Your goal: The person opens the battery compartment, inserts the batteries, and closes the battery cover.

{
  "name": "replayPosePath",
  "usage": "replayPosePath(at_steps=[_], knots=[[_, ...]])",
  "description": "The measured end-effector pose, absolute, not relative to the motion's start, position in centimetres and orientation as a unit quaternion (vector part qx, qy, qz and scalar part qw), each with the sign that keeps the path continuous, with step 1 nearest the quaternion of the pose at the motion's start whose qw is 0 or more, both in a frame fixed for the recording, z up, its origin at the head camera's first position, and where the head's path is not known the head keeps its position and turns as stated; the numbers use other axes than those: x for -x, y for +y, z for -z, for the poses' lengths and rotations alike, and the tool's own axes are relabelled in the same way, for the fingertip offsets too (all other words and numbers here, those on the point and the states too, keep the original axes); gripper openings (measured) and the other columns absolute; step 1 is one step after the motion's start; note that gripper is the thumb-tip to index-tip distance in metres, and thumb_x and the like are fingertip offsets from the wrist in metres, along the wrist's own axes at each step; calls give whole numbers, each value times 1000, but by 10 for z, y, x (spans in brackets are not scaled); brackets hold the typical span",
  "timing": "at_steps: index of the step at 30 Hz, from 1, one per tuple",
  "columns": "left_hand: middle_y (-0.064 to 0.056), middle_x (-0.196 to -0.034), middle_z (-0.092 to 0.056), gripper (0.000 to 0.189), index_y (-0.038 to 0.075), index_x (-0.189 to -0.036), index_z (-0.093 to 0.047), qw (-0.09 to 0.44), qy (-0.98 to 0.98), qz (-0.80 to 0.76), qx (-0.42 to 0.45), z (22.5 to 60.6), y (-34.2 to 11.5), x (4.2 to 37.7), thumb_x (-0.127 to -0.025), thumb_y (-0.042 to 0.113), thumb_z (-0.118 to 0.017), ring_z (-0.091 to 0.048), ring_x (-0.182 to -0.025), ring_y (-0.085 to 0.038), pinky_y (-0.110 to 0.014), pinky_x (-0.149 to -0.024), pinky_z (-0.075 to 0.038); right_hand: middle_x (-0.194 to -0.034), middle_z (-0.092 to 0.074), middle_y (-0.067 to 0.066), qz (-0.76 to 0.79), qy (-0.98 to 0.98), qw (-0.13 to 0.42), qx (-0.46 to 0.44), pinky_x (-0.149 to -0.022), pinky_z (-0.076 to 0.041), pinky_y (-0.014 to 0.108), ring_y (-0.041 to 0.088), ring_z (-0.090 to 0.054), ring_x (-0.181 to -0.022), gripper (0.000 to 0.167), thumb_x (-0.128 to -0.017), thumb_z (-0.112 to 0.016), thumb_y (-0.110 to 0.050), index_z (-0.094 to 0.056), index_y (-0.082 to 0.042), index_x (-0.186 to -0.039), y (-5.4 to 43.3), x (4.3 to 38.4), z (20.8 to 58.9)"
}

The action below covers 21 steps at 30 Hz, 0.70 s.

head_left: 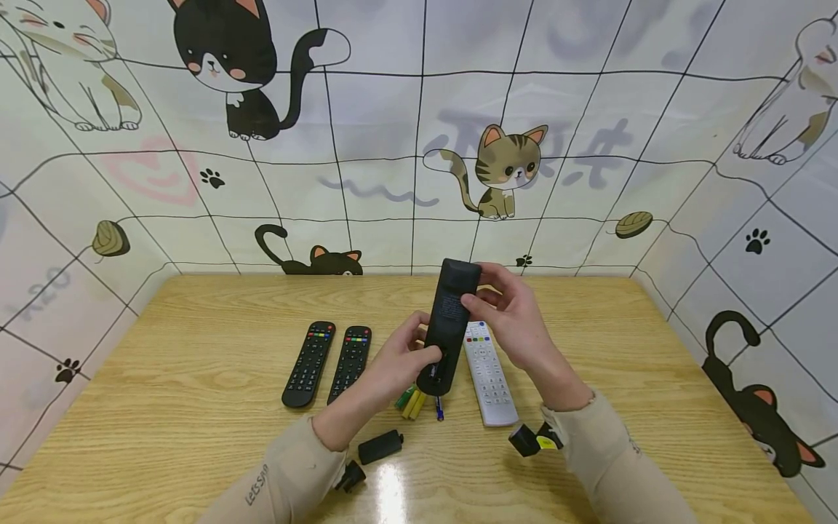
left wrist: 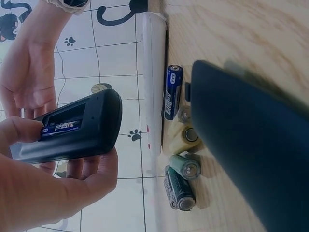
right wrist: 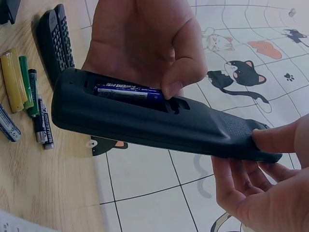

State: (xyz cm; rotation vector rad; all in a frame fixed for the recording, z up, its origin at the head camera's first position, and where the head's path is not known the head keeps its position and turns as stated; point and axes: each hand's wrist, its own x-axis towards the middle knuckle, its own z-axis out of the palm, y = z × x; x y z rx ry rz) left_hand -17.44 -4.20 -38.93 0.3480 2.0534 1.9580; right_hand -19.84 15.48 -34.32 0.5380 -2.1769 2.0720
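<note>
The left hand (head_left: 396,360) and right hand (head_left: 517,324) curl round a long black plastic remote (head_left: 448,327) above the wooden table (head_left: 216,437); a blue cylindrical battery (right wrist: 128,94) sits inside, the black rectangular cover (head_left: 380,447) still off.

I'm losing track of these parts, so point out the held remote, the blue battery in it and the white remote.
Held remote (head_left: 449,326): head view, middle of its back.
Blue battery (left wrist: 63,128): left wrist view, printed side.
White remote (head_left: 491,375): head view, button face.

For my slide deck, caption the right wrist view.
Left hand and right hand hold a remote, the left thumb at a blue battery inside.
</note>
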Motion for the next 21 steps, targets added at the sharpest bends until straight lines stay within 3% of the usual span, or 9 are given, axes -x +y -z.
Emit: replayPosePath(at_steps=[7,14,21], knots=[[-17,-111,-57,33,7,-128,-54,140,720,-667,-131,388,-44,175,-95,3,-59,-57,-94,-28,-44,-81,-55,-119,-58,23,-674,-716,42,-178,-80,-59,33,21,-65,-91,43,-96,-62,13,-52,9,-137,153,197,341],[-20,-121,-51,33,3,-137,-44,154,731,-626,-223,386,-50,176,-104,2,-51,-58,-103,-31,-43,-79,-58,-120,-58,22,-665,-726,48,-167,-80,-59,33,21,-66,-93,42,-98,-61,11,-52,7,-139,157,200,342],[-17,-123,-55,41,3,-145,-42,120,767,-585,-236,389,-49,176,-106,7,-55,-61,-107,-29,-38,-79,-58,-120,-58,24,-657,-734,61,-161,-81,-59,32,19,-67,-94,42,-98,-61,9,-51,7,-139,161,201,342]])
